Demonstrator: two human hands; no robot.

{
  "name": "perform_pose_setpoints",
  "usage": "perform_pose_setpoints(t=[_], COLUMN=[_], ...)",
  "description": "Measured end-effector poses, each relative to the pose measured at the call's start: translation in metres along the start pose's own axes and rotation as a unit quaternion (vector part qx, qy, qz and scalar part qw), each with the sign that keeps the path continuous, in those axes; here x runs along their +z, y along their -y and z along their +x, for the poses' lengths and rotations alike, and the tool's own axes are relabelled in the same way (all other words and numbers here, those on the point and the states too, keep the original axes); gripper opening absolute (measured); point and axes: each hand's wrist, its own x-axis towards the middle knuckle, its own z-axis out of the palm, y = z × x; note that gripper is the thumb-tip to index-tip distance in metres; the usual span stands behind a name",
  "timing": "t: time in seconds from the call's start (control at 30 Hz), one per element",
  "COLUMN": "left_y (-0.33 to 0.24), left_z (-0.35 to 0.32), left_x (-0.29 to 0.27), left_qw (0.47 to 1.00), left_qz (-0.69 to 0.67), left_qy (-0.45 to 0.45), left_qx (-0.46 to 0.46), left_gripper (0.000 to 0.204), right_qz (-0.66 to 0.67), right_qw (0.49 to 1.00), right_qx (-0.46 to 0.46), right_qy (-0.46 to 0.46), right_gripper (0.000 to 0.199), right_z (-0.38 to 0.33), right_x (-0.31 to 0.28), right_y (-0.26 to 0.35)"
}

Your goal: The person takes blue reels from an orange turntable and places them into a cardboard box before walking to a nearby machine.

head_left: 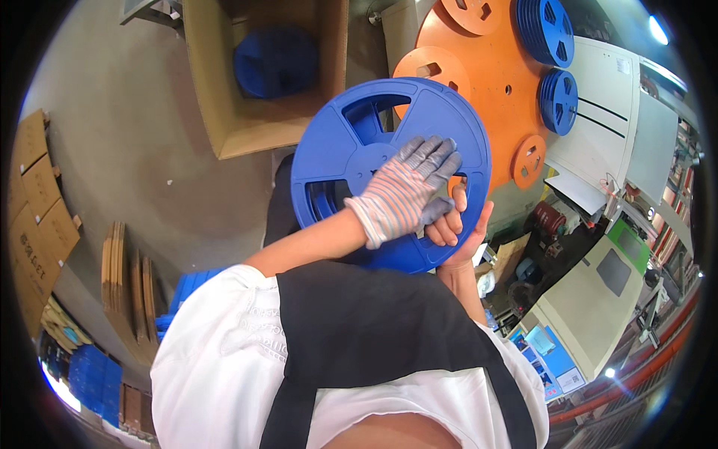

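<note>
Close in front of my chest is a large round blue plastic reel (325, 146) with wide cut-out openings. More blue layers show through the openings, so it may be a stack; how many I cannot tell. My left hand (400, 191), in a striped glove with grey fingertips, lies flat across the reel's face, its fingers stretched out. On the reel's right side my bare right hand (451, 223) grips it, fingers bent through an opening and the rest of the hand behind the rim.
An open cardboard box (209, 82) with blue reels (273, 63) inside stands ahead. To its right, a round orange table (490, 86) carries orange discs (529, 161) and stacks of blue reels (557, 101). A beige-and-green machine (591, 299) is at right; flattened cartons (123, 292) lean at left.
</note>
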Motion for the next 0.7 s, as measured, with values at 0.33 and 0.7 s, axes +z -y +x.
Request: perform_pose_setpoints(t=[0.33, 0.7], left_y=[-0.001, 0.087], left_z=[-0.020, -0.142], left_x=[0.015, -0.002], left_qw=[1.000, 0.997], left_qz=[0.010, 0.040], left_qy=[-0.024, 0.043], left_qx=[-0.001, -0.045], left_gripper=[0.066, 0.060], right_qz=[-0.022, 0.076], right_qw=[0.999, 0.994], right_qx=[0.006, -0.076], right_qy=[0.033, -0.013], right_gripper=[0.048, 0.045], right_z=[-0.013, -0.004], right_x=[-0.004, -0.012], right_y=[0.001, 0.031])
